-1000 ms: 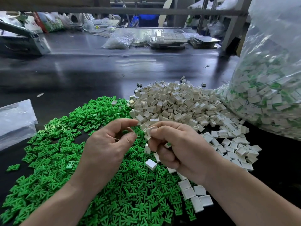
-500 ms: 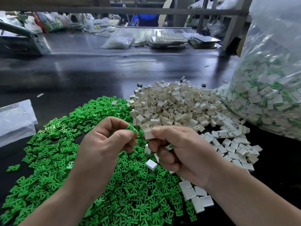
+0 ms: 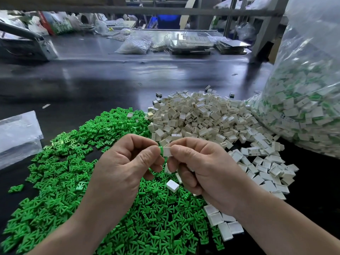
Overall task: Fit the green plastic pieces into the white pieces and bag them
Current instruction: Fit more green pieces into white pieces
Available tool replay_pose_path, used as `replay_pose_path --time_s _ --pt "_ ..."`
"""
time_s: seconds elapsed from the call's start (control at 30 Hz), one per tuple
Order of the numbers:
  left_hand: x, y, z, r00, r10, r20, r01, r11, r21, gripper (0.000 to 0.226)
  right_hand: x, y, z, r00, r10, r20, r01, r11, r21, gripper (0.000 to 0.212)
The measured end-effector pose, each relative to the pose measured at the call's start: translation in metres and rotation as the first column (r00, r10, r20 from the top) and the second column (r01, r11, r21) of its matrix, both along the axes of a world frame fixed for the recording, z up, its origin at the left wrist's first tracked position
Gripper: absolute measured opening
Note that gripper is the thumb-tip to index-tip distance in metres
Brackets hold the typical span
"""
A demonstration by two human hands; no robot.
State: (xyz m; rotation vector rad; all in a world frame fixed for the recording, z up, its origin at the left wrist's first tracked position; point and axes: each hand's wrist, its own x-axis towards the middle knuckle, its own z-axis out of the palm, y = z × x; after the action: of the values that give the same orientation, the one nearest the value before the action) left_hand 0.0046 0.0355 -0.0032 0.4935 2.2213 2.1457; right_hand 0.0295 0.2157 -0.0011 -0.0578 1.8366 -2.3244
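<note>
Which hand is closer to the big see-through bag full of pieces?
Right. The right hand sits nearer the bag, not touching it; the left hand is farther away, over the green pile.

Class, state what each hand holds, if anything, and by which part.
The left hand pinches a green piece by its left end; the right hand pinches a white piece by its right end. The pieces meet between the hands.
</note>
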Motion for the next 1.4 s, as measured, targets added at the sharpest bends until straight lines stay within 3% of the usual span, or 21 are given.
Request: replay_pose_path --time_s 0.23,0.4,0.6,0.83,1.07,1.2,1.4 --pt "0.0009 0.0011 -0.0021 0.996 -0.058 0.068 0.052 0.995 0.087 0.01 0.0048 -0.0003 0.0023 0.989 -0.013 -0.144 0.037 0.986 0.164 0.014" --pt "0.0009 0.0007 -0.0028 0.985 -0.117 0.126 0.096 0.982 0.164 0.018 0.006 -0.0004 0.0042 0.992 0.022 -0.122 0.002 0.982 0.191 0.018" --pt "0.0008 0.0025 -0.001 0.915 -0.3 0.27 0.19 0.91 0.369 0.042 0.0078 -0.0024 0.0073 0.994 0.086 -0.071 -0.076 0.99 0.123 0.024" --pt "-0.001 0.0033 -0.002 0.885 -0.387 0.259 0.224 0.842 0.491 0.048 0.0075 -0.0058 0.005 0.998 0.037 -0.057 -0.034 0.998 0.046 0.024" --pt "-0.003 0.0035 -0.0044 0.867 -0.415 0.275 0.233 0.827 0.513 0.051 0.0062 -0.0053 0.0015 0.997 0.049 -0.052 -0.05 0.999 -0.021 0.018" --pt "-0.0025 0.0017 -0.0029 0.873 -0.38 0.306 0.205 0.855 0.477 0.054 0.0059 -0.0044 0.0005 0.995 0.017 -0.099 -0.009 0.997 0.08 0.018" --pt "0.0016 0.0069 0.0012 0.896 -0.292 0.335 0.115 0.88 0.461 0.032 0.0071 -0.0068 0.0004 0.993 0.004 -0.115 0.012 0.991 0.136 0.02"
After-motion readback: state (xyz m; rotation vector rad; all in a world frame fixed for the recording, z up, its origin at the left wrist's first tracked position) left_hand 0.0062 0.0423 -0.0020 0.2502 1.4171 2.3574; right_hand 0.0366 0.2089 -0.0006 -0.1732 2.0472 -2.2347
